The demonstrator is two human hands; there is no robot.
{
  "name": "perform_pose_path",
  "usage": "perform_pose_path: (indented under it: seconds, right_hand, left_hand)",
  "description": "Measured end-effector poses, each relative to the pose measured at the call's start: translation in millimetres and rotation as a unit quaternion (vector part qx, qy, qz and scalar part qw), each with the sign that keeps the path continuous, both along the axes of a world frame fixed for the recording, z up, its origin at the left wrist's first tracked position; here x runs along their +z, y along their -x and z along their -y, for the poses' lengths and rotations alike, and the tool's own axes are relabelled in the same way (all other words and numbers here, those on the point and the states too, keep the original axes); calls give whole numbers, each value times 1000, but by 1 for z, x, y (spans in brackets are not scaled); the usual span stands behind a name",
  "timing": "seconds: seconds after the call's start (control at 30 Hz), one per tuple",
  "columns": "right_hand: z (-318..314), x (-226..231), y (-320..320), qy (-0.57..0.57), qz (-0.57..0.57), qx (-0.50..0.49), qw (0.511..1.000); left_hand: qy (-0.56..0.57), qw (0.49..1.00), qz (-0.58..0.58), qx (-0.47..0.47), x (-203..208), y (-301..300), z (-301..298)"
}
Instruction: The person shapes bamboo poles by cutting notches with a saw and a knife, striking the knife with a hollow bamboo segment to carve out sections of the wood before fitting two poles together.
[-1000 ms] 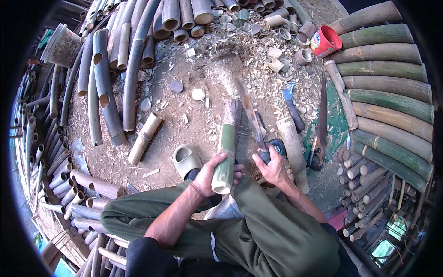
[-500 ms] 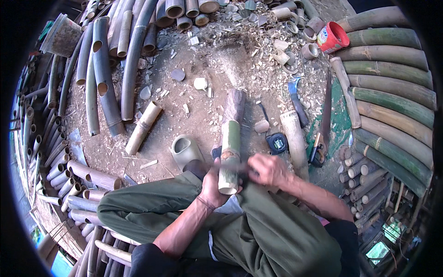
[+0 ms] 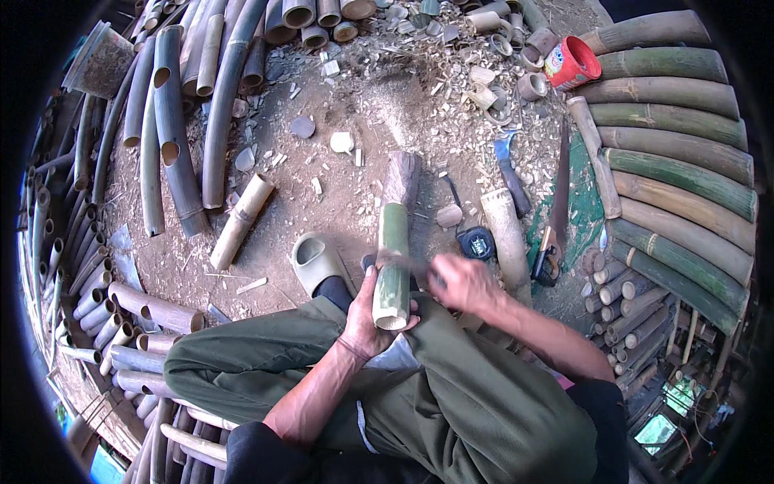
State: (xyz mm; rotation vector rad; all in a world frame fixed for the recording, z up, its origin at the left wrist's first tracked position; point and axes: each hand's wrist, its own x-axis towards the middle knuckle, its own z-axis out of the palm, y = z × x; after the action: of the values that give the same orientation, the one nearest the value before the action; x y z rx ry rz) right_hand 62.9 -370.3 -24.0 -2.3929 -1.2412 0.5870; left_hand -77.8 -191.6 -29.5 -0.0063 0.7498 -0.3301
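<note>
My left hand (image 3: 364, 319) is wrapped round the near end of a green bamboo tube (image 3: 393, 230), its open pale mouth toward me. The tube's far end meets a short brown log (image 3: 401, 179) on the ground. My right hand (image 3: 463, 282) is closed round the dark handle of a knife at the tube's right side. Motion smears the knife's blade (image 3: 407, 260), which lies across the tube just beyond my left hand. Whether the edge bites into the bamboo I cannot tell.
A tape measure (image 3: 476, 243), a pale bamboo length (image 3: 505, 230), a blue-bladed hatchet (image 3: 511, 173) and a handsaw (image 3: 555, 214) lie to the right. A cut bamboo piece (image 3: 243, 222) lies left. Bamboo poles (image 3: 677, 93) and a red tin (image 3: 573, 63) are beyond, amid wood chips.
The knife and my right hand have moved a little away from me along the tube, the blade now stretching across it. My left hand keeps its grip. The whole view has shifted slightly.
</note>
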Motion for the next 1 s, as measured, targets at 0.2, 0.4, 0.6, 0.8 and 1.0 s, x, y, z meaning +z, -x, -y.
perform_pose_path:
  seconds: [0.2, 0.4, 0.6, 0.8, 1.0]
  right_hand:
    - [-13, 23, 3, -123, -13, 46, 991]
    - [-11, 34, 11, -125, -3, 85, 989]
    - [2, 22, 7, -127, -11, 21, 992]
    - [7, -2, -1, 13, -17, -70, 997]
    - [6, -4, -10, 48, -11, -78, 996]
  left_hand:
    - [85, 996, -27, -8, 3, -5, -6]
    - [38, 998, -42, -30, 12, -5, -1]
    - [6, 998, 7, -55, -7, 11, 7]
    - [-29, 999, -14, -10, 6, -5, 14]
    - [6, 1000, -8, -26, 4, 0, 8]
